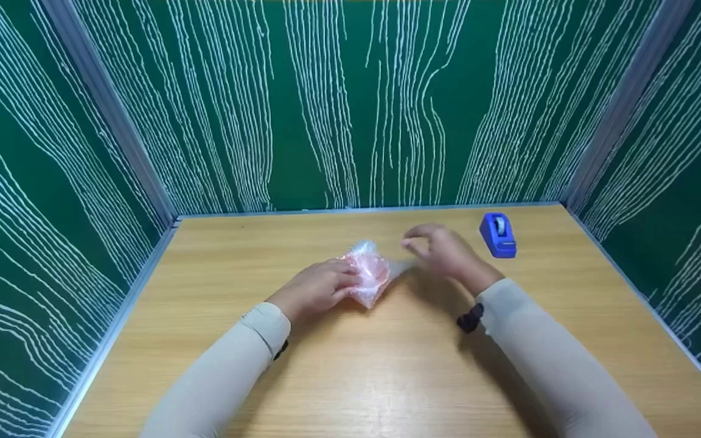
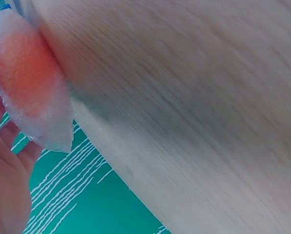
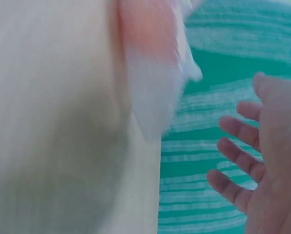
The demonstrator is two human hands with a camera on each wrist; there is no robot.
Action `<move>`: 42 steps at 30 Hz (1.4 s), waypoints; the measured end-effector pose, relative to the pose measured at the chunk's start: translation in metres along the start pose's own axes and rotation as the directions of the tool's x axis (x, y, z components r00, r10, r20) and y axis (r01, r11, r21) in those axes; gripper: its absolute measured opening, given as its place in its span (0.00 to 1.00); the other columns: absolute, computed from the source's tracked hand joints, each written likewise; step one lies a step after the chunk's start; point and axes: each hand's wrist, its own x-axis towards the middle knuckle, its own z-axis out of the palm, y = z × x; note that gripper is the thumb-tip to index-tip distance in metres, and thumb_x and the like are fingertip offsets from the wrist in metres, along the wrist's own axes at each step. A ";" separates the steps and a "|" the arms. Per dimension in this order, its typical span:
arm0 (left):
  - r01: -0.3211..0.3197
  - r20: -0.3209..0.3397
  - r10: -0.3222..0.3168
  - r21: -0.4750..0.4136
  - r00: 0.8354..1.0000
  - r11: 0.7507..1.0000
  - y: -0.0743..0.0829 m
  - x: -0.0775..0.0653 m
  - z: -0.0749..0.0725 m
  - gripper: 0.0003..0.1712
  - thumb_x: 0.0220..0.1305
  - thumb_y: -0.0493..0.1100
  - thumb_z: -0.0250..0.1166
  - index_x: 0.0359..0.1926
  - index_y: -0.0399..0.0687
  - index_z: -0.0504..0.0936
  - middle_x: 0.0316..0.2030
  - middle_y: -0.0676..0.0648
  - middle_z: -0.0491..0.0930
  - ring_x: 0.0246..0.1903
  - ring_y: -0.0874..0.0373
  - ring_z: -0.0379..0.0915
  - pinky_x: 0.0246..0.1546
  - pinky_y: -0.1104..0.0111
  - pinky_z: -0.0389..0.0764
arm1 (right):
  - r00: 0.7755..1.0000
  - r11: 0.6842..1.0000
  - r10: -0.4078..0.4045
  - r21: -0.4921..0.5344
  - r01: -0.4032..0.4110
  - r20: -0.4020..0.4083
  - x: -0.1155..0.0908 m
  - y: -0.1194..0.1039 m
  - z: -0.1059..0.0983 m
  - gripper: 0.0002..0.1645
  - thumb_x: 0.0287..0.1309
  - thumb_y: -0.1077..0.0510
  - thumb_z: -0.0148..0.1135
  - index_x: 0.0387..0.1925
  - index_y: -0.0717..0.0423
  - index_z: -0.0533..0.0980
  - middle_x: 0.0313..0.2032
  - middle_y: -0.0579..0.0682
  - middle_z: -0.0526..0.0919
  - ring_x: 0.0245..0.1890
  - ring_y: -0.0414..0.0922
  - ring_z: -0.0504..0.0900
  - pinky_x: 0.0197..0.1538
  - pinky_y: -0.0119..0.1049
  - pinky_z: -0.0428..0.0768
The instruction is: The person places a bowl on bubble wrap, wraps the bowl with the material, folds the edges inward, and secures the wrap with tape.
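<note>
A reddish-orange item wrapped in clear plastic, apparently bubble wrap, forms a bundle (image 1: 370,277) on the table. Its wrap ends stick out at the far side and to the right; what is inside is blurred by the plastic. My left hand (image 1: 324,284) holds the bundle from its left side, and in the left wrist view the fingers lie along the wrapped bundle (image 2: 30,73). To the right of the bundle, my right hand (image 1: 442,250) is lifted over the table. In the right wrist view this hand (image 3: 277,161) has spread, relaxed fingers, apart from the wrap (image 3: 155,92).
A blue tape dispenser (image 1: 498,235) with a roll in it stands at the far right of the wooden table (image 1: 350,377). Green panels (image 1: 362,109) with white wavy lines rise along the back and both sides, joined by grey corner posts (image 1: 624,97).
</note>
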 end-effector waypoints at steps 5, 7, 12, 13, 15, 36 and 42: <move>0.024 0.012 -0.023 -0.013 1.000 1.000 0.003 0.002 0.000 0.26 0.87 0.57 0.62 0.78 0.61 0.83 0.82 0.52 0.76 0.85 0.52 0.68 0.89 0.53 0.64 | 0.985 0.984 0.156 0.097 -0.148 -0.075 0.005 0.038 -0.033 0.37 0.87 0.31 0.53 0.77 0.52 0.79 0.74 0.59 0.83 0.77 0.63 0.79 0.80 0.67 0.77; 0.024 0.013 -0.023 -0.018 1.000 1.000 0.004 0.003 0.000 0.26 0.87 0.56 0.62 0.78 0.61 0.83 0.82 0.52 0.76 0.85 0.52 0.68 0.89 0.53 0.65 | 0.978 0.980 0.179 0.111 -0.166 -0.112 0.004 0.054 -0.047 0.40 0.87 0.30 0.51 0.78 0.55 0.77 0.74 0.62 0.83 0.75 0.64 0.80 0.78 0.67 0.78; 0.023 0.013 -0.023 -0.021 1.000 1.000 0.004 0.003 -0.001 0.25 0.87 0.56 0.63 0.78 0.62 0.84 0.82 0.53 0.77 0.85 0.52 0.68 0.89 0.53 0.65 | 0.946 0.955 0.285 0.130 -0.266 -0.153 -0.003 0.087 -0.075 0.43 0.88 0.30 0.48 0.81 0.57 0.73 0.76 0.66 0.78 0.74 0.67 0.78 0.77 0.69 0.77; 0.023 0.012 -0.023 -0.020 1.000 1.000 0.004 0.003 -0.001 0.25 0.87 0.56 0.63 0.78 0.62 0.84 0.82 0.53 0.76 0.85 0.52 0.68 0.88 0.53 0.66 | 0.936 0.946 0.314 0.133 -0.295 -0.157 -0.005 0.093 -0.079 0.44 0.88 0.30 0.47 0.82 0.57 0.72 0.77 0.66 0.77 0.75 0.68 0.77 0.78 0.70 0.76; 0.023 0.012 -0.023 -0.021 1.000 1.000 0.003 0.003 -0.001 0.25 0.87 0.56 0.63 0.78 0.62 0.83 0.82 0.53 0.76 0.85 0.52 0.68 0.88 0.53 0.66 | 0.915 0.927 0.370 0.135 -0.351 -0.161 -0.008 0.105 -0.085 0.46 0.88 0.29 0.43 0.85 0.57 0.68 0.79 0.69 0.74 0.77 0.71 0.75 0.78 0.73 0.75; 0.057 0.002 -0.057 -0.052 0.998 0.997 -0.001 -0.002 -0.003 0.25 0.86 0.56 0.64 0.78 0.66 0.83 0.83 0.55 0.74 0.86 0.52 0.66 0.88 0.51 0.65 | 0.733 0.701 0.680 0.290 -0.651 0.003 -0.020 0.149 -0.072 0.50 0.91 0.32 0.39 0.90 0.66 0.52 0.81 0.73 0.69 0.77 0.70 0.73 0.83 0.72 0.69; 0.039 0.000 -0.039 -0.029 0.999 0.999 0.000 -0.001 -0.004 0.24 0.87 0.54 0.64 0.77 0.65 0.83 0.83 0.54 0.75 0.86 0.52 0.67 0.88 0.52 0.66 | 0.712 0.665 0.701 0.320 -0.674 0.043 -0.016 0.143 -0.077 0.46 0.92 0.36 0.38 0.89 0.65 0.53 0.80 0.72 0.70 0.76 0.68 0.74 0.84 0.70 0.69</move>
